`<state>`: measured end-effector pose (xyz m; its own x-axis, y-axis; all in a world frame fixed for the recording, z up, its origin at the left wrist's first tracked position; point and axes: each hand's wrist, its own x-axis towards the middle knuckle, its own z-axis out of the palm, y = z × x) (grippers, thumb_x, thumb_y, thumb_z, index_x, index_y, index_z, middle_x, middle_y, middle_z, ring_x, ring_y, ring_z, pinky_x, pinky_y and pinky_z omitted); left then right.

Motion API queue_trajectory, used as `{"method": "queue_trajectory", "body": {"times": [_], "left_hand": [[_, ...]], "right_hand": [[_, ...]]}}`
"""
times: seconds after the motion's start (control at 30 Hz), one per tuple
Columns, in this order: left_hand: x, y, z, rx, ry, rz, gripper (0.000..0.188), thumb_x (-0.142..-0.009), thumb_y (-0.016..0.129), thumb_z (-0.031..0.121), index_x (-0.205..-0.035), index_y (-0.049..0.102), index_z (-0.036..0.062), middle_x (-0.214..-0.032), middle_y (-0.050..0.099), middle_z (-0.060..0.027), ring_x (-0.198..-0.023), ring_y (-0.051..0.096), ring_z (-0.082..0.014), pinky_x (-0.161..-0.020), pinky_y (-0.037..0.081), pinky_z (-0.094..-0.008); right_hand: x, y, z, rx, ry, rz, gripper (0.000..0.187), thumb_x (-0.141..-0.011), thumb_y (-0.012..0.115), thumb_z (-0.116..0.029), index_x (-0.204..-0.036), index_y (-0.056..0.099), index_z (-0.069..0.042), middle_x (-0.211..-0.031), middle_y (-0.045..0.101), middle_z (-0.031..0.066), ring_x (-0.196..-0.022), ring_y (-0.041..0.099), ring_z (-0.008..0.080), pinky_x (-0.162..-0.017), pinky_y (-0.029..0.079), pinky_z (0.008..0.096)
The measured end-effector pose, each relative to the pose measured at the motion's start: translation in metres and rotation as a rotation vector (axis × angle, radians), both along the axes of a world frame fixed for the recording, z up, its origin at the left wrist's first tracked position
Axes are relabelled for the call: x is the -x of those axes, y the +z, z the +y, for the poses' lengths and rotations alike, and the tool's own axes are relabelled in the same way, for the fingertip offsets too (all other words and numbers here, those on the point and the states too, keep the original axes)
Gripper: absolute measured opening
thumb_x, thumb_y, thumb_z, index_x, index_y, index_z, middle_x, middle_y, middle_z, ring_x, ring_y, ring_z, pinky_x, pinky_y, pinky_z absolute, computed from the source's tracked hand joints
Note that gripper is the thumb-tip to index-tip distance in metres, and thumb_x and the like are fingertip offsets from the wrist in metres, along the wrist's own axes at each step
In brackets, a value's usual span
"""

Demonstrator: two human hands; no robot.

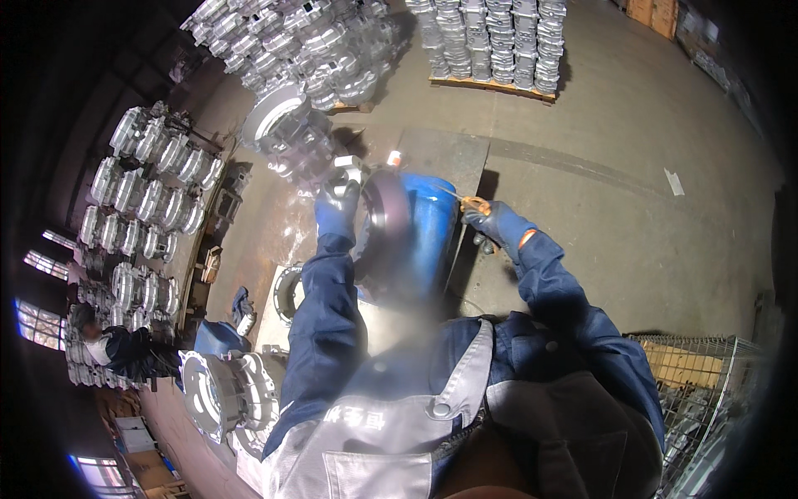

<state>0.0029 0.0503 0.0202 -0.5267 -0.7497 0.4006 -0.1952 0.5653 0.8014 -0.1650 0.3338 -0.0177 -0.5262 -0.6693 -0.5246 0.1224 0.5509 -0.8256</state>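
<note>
My left hand (339, 200), in a dark glove with a blue cuff, reaches forward over the table. Its fingers are closed on a small pale block-shaped piece (350, 169), partly covered by the glove. To its left stands a large silver metal housing casting (301, 143) with a round opening. My right hand (497, 224), also gloved, is out to the right past the table edge. It grips the orange handle of a screwdriver-like tool (475, 205) whose thin shaft points left toward a blue drum (432, 220). A dark round ring-like object (384, 218) sits between the hands, partly blurred.
A small white bottle (394, 158) stands on the worktable (445, 154). More castings (218, 391) sit at lower left, with a metal ring (289, 293) nearby. Pallets of stacked castings (495, 41) stand beyond. A wire cage (706, 366) is at right; another person (125, 345) is at far left.
</note>
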Motion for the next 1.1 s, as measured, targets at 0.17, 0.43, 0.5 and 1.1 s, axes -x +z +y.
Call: {"method": "queue_trajectory", "body": {"times": [0.17, 0.43, 0.5, 1.1], "left_hand": [[0.002, -0.005, -0.001, -0.006, 0.04, 0.031, 0.036, -0.086, 0.07, 0.01, -0.12, 0.059, 0.0047, -0.11, 0.064, -0.0093, -0.101, 0.06, -0.0186, -0.086, 0.05, -0.0314], [-0.001, -0.01, -0.005, -0.114, -0.02, 0.072, 0.039, -0.086, 0.069, 0.01, -0.122, 0.055, 0.0063, -0.109, 0.063, -0.0081, -0.101, 0.058, -0.0177, -0.086, 0.048, -0.032], [0.0, -0.014, -0.009, -0.026, -0.024, 0.082, 0.037, -0.087, 0.068, 0.01, -0.121, 0.056, 0.0062, -0.109, 0.063, -0.0082, -0.101, 0.058, -0.0178, -0.086, 0.048, -0.0323], [-0.001, -0.011, -0.011, 0.011, 0.015, 0.0, 0.041, -0.088, 0.068, 0.016, -0.125, 0.057, 0.0036, -0.111, 0.065, -0.0119, -0.1, 0.061, -0.0209, -0.087, 0.048, -0.0333]], "right_hand": [[0.004, -0.009, 0.0, 0.11, 0.014, -0.001, 0.064, -0.092, 0.053, -0.059, -0.144, 0.047, -0.022, -0.119, 0.066, 0.0166, -0.064, 0.067, 0.0292, -0.047, 0.054, 0.0429], [0.0, -0.018, -0.003, 0.131, 0.015, 0.002, 0.064, -0.092, 0.051, -0.061, -0.143, 0.048, -0.021, -0.112, 0.068, 0.0153, -0.061, 0.067, 0.028, -0.043, 0.054, 0.0406], [0.001, -0.022, -0.006, 0.087, 0.02, -0.011, 0.064, -0.093, 0.05, -0.061, -0.144, 0.047, -0.022, -0.114, 0.068, 0.0154, -0.062, 0.068, 0.0294, -0.043, 0.054, 0.0416], [0.01, -0.049, -0.019, -0.024, 0.021, -0.135, 0.06, -0.097, 0.043, -0.059, -0.144, 0.046, -0.021, -0.136, 0.054, 0.0169, -0.109, 0.061, 0.037, -0.076, 0.054, 0.0573]]}}
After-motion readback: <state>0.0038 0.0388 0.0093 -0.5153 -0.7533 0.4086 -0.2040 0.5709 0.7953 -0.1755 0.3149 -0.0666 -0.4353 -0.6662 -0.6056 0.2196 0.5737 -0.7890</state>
